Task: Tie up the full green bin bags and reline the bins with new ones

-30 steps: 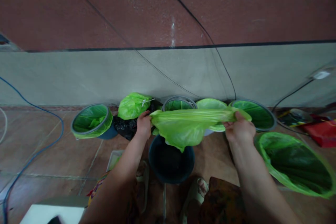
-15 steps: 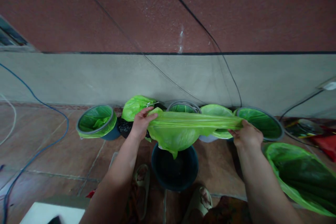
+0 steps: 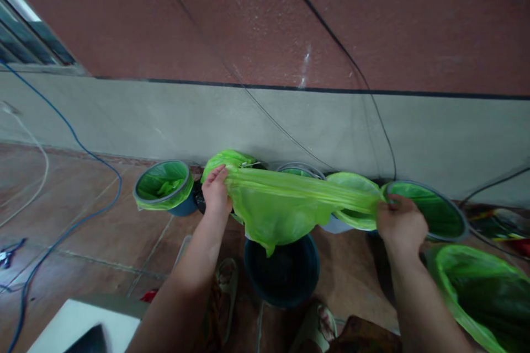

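Note:
A bright green plastic bag (image 3: 277, 209) is stretched sideways between my two hands. My left hand (image 3: 217, 190) pinches its left end, and my right hand (image 3: 399, 220) grips the right end with the fingers closed. The bag's upper edge is pulled into long folds, while its lower part hangs loose in a point. Beneath it, on the floor between my feet, stands a dark bucket (image 3: 282, 292) with no liner showing. The hanging bag covers the bucket's far rim.
Along the wall stand a green-lined bin (image 3: 182, 207) at left, a white bin (image 3: 335, 224) and a grey-rimmed bin (image 3: 464, 220). Another lined bin (image 3: 449, 292) is near right. A blue cable (image 3: 99, 160) crosses the floor. A white surface (image 3: 83, 320) sits at lower left.
My hands have spread slightly farther apart, drawing the bag wider and tauter. The view has tilted and shifted a little to the left.

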Demonstrator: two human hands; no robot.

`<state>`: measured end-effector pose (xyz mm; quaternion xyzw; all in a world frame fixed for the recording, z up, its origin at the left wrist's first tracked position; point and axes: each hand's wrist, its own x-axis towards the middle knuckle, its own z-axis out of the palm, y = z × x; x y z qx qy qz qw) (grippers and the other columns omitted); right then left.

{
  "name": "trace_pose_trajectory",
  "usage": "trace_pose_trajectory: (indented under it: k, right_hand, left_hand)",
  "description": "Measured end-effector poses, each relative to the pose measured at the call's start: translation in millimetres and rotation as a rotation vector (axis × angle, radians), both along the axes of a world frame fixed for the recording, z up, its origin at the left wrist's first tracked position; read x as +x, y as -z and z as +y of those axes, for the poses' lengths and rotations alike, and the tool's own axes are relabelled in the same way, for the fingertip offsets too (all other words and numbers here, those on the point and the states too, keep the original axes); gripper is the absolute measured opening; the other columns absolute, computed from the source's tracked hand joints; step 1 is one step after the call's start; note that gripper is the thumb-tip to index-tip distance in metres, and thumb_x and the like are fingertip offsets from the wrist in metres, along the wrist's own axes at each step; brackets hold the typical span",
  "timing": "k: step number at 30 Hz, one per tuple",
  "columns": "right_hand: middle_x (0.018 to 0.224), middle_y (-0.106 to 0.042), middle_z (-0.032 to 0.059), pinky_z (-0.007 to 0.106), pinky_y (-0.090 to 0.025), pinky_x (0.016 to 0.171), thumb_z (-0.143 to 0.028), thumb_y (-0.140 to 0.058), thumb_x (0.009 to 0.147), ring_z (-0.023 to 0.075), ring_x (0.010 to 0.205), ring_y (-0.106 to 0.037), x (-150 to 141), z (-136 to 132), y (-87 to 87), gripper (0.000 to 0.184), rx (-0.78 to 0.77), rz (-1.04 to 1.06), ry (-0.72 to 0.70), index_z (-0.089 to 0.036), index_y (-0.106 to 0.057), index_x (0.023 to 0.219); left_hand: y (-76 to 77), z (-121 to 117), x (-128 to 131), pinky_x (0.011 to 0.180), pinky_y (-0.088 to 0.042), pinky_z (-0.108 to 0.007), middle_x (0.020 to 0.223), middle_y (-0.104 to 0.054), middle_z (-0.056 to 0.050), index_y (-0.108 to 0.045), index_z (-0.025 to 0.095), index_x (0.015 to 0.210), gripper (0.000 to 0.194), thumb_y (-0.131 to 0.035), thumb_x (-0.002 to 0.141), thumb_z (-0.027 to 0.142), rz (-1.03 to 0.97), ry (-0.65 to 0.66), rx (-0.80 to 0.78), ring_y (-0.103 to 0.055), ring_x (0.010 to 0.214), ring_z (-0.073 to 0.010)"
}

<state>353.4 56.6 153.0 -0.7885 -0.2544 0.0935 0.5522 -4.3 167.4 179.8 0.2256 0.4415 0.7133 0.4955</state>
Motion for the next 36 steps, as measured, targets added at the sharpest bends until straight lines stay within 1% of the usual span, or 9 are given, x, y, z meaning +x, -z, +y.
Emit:
trace_pose_trajectory:
  k: [5,10,13,16,19,21,25,29,36]
  right_hand:
    - [0.140,-0.049,0.0214,0.061,-0.037,0.107,-0.046,-0.064,0.078,0.0376,0.133,-0.044,-45.5,-1.3,-10.8,0.071,-0.085,-0.679,-0.353,-0.014,-0.047,0.138]
    - [0.152,-0.041,0.0174,0.060,-0.027,0.115,-0.041,-0.071,0.074,0.0340,0.142,-0.035,-111.4,0.9,-9.5,0.086,-0.031,-0.761,-0.883,-0.019,-0.034,0.148]
    - [0.132,-0.061,0.0136,0.059,-0.026,0.116,-0.023,-0.063,0.075,0.0298,0.127,-0.053,-128.6,0.5,-3.3,0.059,-0.039,-0.650,-1.019,-0.019,-0.053,0.133]
    - [0.090,-0.073,0.0058,0.048,-0.042,0.105,-0.012,-0.053,0.078,0.0229,0.094,-0.067,-127.0,-0.3,-0.1,0.023,0.012,-0.399,-1.087,-0.020,-0.070,0.092]
    - [0.079,-0.072,0.0026,0.033,-0.053,0.079,-0.018,-0.054,0.082,0.0188,0.077,-0.066,-118.3,-1.3,-1.8,0.017,0.136,-0.044,-1.052,-0.020,-0.071,0.079]
    - [0.078,-0.073,0.0012,0.029,-0.052,0.069,-0.024,-0.056,0.083,0.0169,0.071,-0.065,-114.3,-1.6,-4.1,0.017,0.215,0.116,-0.960,-0.020,-0.072,0.079]
    - [0.072,-0.072,0.0002,0.027,-0.052,0.064,-0.029,-0.063,0.078,0.0154,0.066,-0.062,-113.8,-1.1,-8.2,0.013,0.269,0.193,-0.799,-0.019,-0.072,0.073]
    - [0.067,-0.069,-0.0011,0.025,-0.050,0.060,-0.029,-0.066,0.076,0.0140,0.061,-0.060,-112.3,0.3,-11.2,0.014,0.289,0.198,-0.718,-0.019,-0.069,0.067]
    - [0.077,-0.072,-0.0005,0.029,-0.055,0.069,-0.026,-0.072,0.072,0.0151,0.071,-0.066,-93.0,7.4,-18.4,0.011,0.495,0.362,-0.387,-0.017,-0.071,0.078]
  left_hand:
    - [-7.3,-7.9,10.1,0.060,-0.043,-0.020,0.067,-0.063,0.004,-0.071,0.020,0.077,0.007,-0.070,0.071,0.020,0.191,0.071,0.074,-0.054,0.059,-0.0084]
    - [-13.4,-45.1,45.4,0.056,-0.041,-0.021,0.064,-0.063,0.003,-0.076,0.021,0.095,0.022,-0.074,0.074,0.025,0.252,0.589,0.092,-0.052,0.055,-0.0092]
    - [-11.6,-60.5,59.6,0.061,-0.045,-0.023,0.075,-0.070,-0.001,-0.073,0.020,0.108,0.034,-0.075,0.074,0.027,0.270,0.948,0.143,-0.058,0.062,-0.0112]
    - [-5.7,-55.6,59.2,0.069,-0.049,-0.026,0.091,-0.074,-0.003,-0.066,0.021,0.119,0.043,-0.071,0.077,0.026,0.302,0.909,0.196,-0.062,0.068,-0.0120]
    - [-1.0,-43.3,50.4,0.083,-0.051,-0.030,0.110,-0.071,-0.005,-0.061,0.022,0.125,0.049,-0.067,0.076,0.021,0.368,0.675,0.247,-0.064,0.083,-0.0132]
    - [0.1,-41.7,47.5,0.092,-0.050,-0.033,0.119,-0.068,-0.006,-0.061,0.021,0.124,0.049,-0.068,0.076,0.019,0.445,0.693,0.295,-0.064,0.099,-0.0166]
    - [2.9,-55.7,57.5,0.096,-0.049,-0.036,0.117,-0.068,-0.008,-0.064,0.019,0.120,0.045,-0.071,0.077,0.026,0.773,0.828,0.403,-0.063,0.106,-0.0213]
    - [11.0,-59.9,65.9,0.089,-0.050,-0.031,0.095,-0.072,-0.004,-0.070,0.019,0.099,0.021,-0.057,0.083,0.015,1.156,0.666,0.372,-0.065,0.090,-0.0172]
    - [19.2,-35.6,41.1,0.084,-0.050,-0.028,0.092,-0.069,-0.005,-0.071,0.018,0.096,0.030,-0.050,0.079,0.004,1.510,0.476,0.302,-0.064,0.087,-0.0171]
